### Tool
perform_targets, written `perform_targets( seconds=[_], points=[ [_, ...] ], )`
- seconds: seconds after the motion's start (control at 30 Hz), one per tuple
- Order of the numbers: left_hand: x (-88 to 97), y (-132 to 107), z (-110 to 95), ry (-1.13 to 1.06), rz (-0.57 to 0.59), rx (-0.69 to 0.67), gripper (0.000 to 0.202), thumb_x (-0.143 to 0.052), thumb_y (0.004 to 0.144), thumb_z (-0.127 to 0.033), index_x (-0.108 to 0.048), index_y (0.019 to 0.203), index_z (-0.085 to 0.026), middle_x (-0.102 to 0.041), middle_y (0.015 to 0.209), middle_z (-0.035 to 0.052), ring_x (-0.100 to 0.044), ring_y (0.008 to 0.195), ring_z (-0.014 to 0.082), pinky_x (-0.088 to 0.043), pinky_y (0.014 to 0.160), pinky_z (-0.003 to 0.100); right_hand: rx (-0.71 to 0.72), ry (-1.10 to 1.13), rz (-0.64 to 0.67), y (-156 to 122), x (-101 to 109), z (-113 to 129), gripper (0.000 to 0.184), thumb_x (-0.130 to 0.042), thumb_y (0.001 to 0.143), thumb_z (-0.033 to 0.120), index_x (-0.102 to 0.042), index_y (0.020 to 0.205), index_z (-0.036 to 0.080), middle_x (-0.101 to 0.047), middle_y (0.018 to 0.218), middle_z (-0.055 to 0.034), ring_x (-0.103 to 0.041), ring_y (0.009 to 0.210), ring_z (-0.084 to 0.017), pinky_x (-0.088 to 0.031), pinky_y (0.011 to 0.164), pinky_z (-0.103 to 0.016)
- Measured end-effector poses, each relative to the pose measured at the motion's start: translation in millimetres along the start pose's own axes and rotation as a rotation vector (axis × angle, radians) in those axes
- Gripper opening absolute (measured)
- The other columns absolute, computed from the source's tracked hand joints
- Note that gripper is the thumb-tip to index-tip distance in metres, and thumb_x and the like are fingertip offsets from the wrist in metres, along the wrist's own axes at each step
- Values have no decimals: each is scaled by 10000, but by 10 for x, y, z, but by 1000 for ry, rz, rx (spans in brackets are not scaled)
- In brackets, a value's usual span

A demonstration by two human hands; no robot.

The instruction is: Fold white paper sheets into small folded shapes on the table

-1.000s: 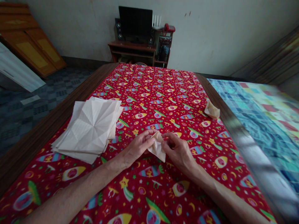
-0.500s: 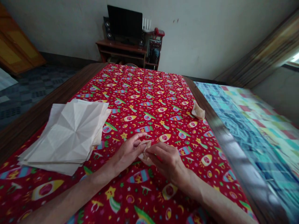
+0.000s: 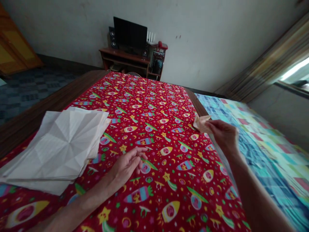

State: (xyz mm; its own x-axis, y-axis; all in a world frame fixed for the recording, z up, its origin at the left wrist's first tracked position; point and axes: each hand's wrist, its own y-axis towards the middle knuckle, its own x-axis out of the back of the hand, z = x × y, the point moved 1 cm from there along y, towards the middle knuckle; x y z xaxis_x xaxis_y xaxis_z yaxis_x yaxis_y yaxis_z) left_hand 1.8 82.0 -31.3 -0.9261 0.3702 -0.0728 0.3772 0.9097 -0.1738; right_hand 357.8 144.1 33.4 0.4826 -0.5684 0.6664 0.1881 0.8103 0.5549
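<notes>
My right hand is stretched out to the right edge of the table, its fingers closed on a small folded beige paper piece that sits at or just above the cloth there. Whether a second folded piece lies under it I cannot make out. My left hand rests on the red patterned tablecloth near the middle, palm partly up, fingers loosely curled and apart, holding nothing. A stack of creased white paper sheets lies just left of that hand.
The table's dark wooden rim shows on the left. A bed with a blue-green patchwork cover adjoins the right edge. Against the far wall stands a wooden desk with a dark monitor, speakers and a red telephone.
Both hands were folding the small paper together in front of me. The left hand has let go and stays there; the right hand has carried the piece out to the table's right edge.
</notes>
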Motion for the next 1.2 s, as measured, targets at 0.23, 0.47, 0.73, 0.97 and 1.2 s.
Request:
perform_targets(
  seconds=[0.23,0.47,0.73,0.97,1.2],
  points=[
    [-8,-5,13,79,36,38,382,-501,790,-432,-609,1002,-133,-591,758,17,-495,490,78,-392,492,210,85,-154,201,514,42,-672,317,-566,779,431,-714,781,151,-678,659,-67,-585,572,-171,-378,521,-261],
    [-12,-14,-13,83,40,31,355,-501,788,-406,-639,986,-146,-604,757,19,-493,489,76,-392,493,204,146,-218,290,662,-23,-539,277,-540,766,390,-709,760,172,-672,629,-63,-579,554,-179,-365,500,-267],
    [-7,-18,-7,108,49,9,356,-493,797,-408,-642,976,-138,-594,707,9,-496,480,79,-395,490,200,225,-428,435,763,-116,-538,240,-485,806,255,-706,779,168,-715,756,-86,-630,618,-181,-375,542,-257],
    [-8,-12,7,108,41,5,346,-503,795,-402,-650,973,-143,-596,701,10,-501,486,83,-406,496,202,215,-472,472,674,-235,-626,227,-506,785,239,-713,766,148,-699,715,-76,-585,569,-146,-328,518,-246],
    [1,-11,36,115,47,26,349,-496,797,-409,-652,976,-153,-588,691,1,-495,477,81,-390,480,194,147,-482,454,653,-305,-678,207,-531,724,224,-715,742,131,-670,650,-58,-529,520,-125,-305,497,-243]
  ],
)
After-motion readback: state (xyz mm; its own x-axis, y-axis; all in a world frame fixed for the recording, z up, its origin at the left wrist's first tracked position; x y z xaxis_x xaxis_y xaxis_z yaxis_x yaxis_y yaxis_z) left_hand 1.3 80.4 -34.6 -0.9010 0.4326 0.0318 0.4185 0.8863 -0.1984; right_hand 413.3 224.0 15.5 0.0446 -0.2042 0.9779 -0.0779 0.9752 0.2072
